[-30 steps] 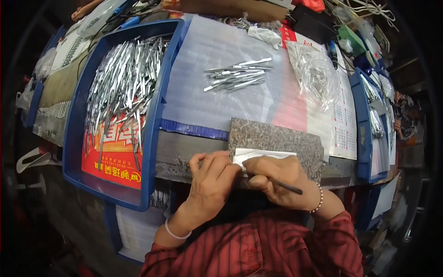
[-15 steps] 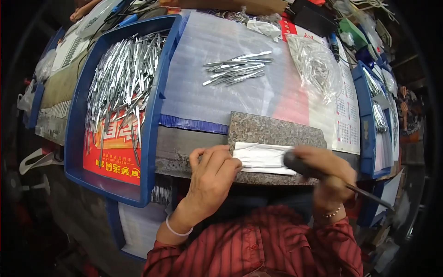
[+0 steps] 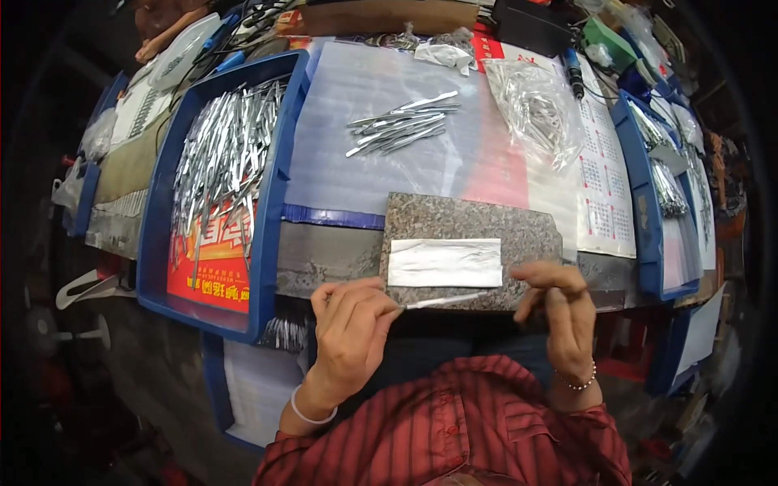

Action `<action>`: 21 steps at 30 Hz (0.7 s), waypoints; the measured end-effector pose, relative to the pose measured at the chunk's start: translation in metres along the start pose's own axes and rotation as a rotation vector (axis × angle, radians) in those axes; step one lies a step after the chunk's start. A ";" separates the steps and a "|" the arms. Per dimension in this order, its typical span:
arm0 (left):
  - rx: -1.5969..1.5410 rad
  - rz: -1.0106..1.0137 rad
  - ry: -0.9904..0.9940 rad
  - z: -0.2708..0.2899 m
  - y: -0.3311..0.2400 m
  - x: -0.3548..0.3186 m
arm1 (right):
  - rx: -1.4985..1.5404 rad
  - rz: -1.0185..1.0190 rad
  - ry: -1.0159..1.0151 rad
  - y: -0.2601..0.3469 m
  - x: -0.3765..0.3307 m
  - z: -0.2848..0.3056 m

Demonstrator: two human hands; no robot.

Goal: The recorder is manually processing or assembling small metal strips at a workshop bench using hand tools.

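Observation:
My left hand (image 3: pixel 350 330) pinches one end of a slim silvery metal piece (image 3: pixel 444 302), which lies along the near edge of a speckled granite slab (image 3: pixel 474 217). Its exact kind is too small to tell. A white pad (image 3: pixel 446 263) with a creased surface rests flat on the slab, just beyond the metal piece. To the right of the pad hovers my right hand (image 3: pixel 561 312), fingers apart and slightly blurred, with nothing visible in it. More slim metal pieces (image 3: pixel 405 123) lie in a loose bunch on the plastic-covered table (image 3: pixel 340 174) farther away.
At left stands a blue tray (image 3: pixel 285 194) heaped with similar metal pieces (image 3: pixel 231 150). Another blue tray (image 3: pixel 648 219) stands at the right. A clear plastic bag (image 3: pixel 539 113) and a pen-shaped blue-black tool (image 3: pixel 574 73) lie at the back right. Someone's arm (image 3: pixel 170 36) shows far left.
The dark-handled tool with a thin shaft has left my right hand, which now has its fingers spread. My left hand has drawn nearer and now holds a metal piece off the pad.

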State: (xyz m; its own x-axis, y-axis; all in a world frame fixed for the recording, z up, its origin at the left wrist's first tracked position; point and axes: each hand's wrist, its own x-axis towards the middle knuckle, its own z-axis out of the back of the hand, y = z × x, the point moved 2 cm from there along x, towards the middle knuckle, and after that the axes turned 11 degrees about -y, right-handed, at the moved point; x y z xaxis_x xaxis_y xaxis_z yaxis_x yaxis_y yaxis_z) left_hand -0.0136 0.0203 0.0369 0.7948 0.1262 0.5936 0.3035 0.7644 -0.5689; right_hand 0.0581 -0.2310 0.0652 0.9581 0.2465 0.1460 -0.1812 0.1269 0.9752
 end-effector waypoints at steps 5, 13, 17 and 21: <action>-0.125 0.065 -0.014 0.011 -0.020 -0.015 | 0.362 -0.406 0.169 -0.028 -0.015 -0.013; -0.110 0.113 0.007 0.015 -0.035 -0.036 | 0.280 -0.477 0.272 -0.025 -0.026 -0.026; -0.128 0.133 0.013 0.015 -0.035 -0.043 | 0.264 -0.483 0.262 -0.025 -0.031 -0.028; -0.149 0.158 0.025 0.015 -0.033 -0.046 | 0.220 -0.484 0.249 -0.024 -0.031 -0.031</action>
State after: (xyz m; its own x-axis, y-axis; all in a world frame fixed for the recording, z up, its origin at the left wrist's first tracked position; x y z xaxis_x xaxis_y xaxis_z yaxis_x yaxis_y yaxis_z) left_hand -0.0681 -0.0006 0.0371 0.8508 0.2203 0.4772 0.2467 0.6343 -0.7327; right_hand 0.0255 -0.2119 0.0321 0.8346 0.4319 -0.3419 0.3395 0.0855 0.9367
